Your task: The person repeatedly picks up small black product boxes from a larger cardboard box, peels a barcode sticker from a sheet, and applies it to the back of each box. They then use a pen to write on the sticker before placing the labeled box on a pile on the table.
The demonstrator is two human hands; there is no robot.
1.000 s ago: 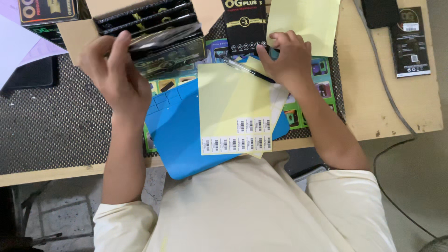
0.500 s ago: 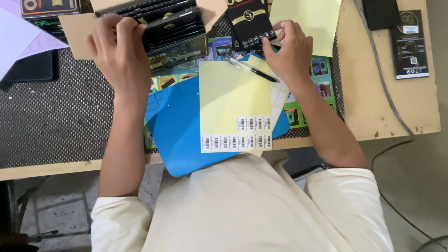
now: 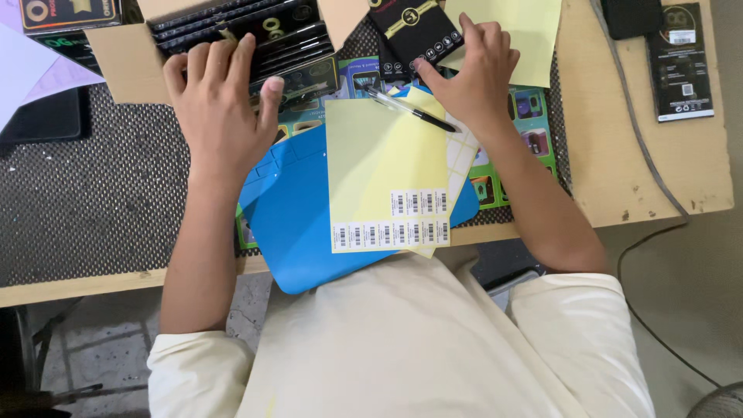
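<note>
1. Lowest in the frame, nearest the person in the cream shirt, a blue mat [image 3: 309, 232] overhangs the front edge of the wooden table [image 3: 642, 155].
2. On the mat lies a pale yellow sticker sheet [image 3: 383, 162]. Two rows of small white barcode labels [image 3: 391, 232] are left along its bottom edge; the rest is bare backing, so most labels look already peeled off, as far as I can judge.
3. A black pen [image 3: 406, 108] lies slantwise across the sheet's upper right corner.
4. Above it, centre right, the right hand [image 3: 468, 73] is spread, fingertips resting on a flat black package [image 3: 410, 31] with gold markings. It presses rather than clasps the package.
5. Upper left of centre, the left hand [image 3: 220, 101] lies open, palm down, fingers reaching into a cardboard box [image 3: 128, 58] onto the row of black packages [image 3: 271, 31] standing in it. I cannot tell whether it pinches one.
6. Judging by the full row, many packages remain to handle.
7. Top centre right, a second yellow sheet [image 3: 526, 39] lies partly under the right hand.
8. Far right, another black package [image 3: 681, 62] bearing a white label lies apart on bare wood.
</note>
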